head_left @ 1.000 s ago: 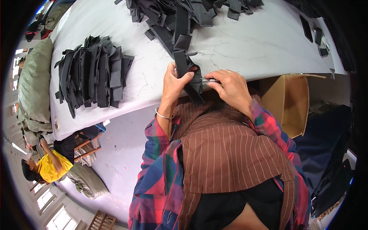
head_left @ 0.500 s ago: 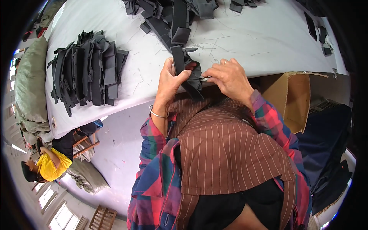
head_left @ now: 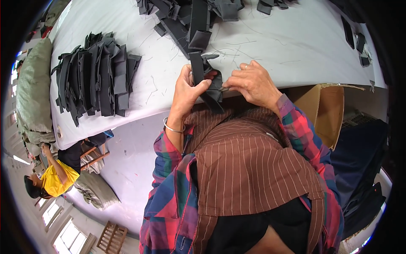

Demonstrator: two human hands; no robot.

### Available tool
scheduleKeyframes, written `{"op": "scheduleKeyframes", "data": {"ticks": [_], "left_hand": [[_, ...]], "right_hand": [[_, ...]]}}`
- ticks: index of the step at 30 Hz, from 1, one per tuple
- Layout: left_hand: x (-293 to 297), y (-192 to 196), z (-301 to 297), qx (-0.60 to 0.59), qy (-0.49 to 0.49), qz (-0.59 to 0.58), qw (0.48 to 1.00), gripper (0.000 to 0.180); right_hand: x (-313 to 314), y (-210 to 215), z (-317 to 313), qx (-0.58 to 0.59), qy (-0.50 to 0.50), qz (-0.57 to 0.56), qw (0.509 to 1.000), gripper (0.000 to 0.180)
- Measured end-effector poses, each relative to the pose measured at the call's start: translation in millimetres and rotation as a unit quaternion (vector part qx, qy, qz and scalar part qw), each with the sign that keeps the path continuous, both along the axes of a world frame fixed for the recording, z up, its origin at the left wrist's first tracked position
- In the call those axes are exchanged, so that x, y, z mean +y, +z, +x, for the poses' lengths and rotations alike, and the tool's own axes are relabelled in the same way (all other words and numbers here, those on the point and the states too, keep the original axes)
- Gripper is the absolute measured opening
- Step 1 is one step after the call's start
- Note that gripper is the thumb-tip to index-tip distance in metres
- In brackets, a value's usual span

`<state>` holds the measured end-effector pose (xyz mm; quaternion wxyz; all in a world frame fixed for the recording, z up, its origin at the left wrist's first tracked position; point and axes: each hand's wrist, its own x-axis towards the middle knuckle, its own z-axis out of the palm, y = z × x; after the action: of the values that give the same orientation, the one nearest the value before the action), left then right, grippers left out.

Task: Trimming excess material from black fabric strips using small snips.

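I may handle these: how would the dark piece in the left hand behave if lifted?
The dark piece seems likely to be bendable, since its right side curves and folds. It's probably light, as the left hand merely pinches it.

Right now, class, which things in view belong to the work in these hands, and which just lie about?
Seemingly belonging:
dark fabric piece, gripped by the left hand, right hand pinched at its edge
stacked dark strips
loose dark heap

Apparently lying about:
cardboard box
pale green sack
slatted wooden frame

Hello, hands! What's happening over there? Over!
Left hand holds dark fabric piece. Right hand pinched at its edge. Piled strips just beyond.
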<state>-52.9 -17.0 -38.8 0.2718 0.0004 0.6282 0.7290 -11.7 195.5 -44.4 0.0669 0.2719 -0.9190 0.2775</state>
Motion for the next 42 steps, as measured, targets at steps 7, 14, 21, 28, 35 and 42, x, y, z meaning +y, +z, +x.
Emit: {"op": "scheduleKeyframes", "data": {"ticks": [7,14,21,28,35,42], "left_hand": [[-2,-1,1,-0.011,0.002,0.023,1.000,0.033],[-5,0,0,-0.022,0.003,0.022,1.000,0.034],[-6,-2,-1,-0.026,-0.002,0.037,0.999,0.034],[-8,-6,-1,-0.020,0.002,0.040,0.999,0.034],[-6,2,2,-0.031,0.003,0.034,0.999,0.035],[-9,-4,-1,-0.011,0.050,0.039,0.998,0.036]], "right_hand": [[-4,6,4,-0.050,-0.050,-0.055,0.996,0.010],[-33,13,20,-0.047,-0.122,-0.039,0.991,0.013],[-48,8,19,-0.002,-0.133,0.005,0.991,0.009],[-54,8,19,0.002,-0.131,0.025,0.991,0.008],[-57,9,19,-0.010,-0.142,0.028,0.989,0.007],[-44,16,17,-0.149,-0.171,-0.141,0.964,0.012]]}}
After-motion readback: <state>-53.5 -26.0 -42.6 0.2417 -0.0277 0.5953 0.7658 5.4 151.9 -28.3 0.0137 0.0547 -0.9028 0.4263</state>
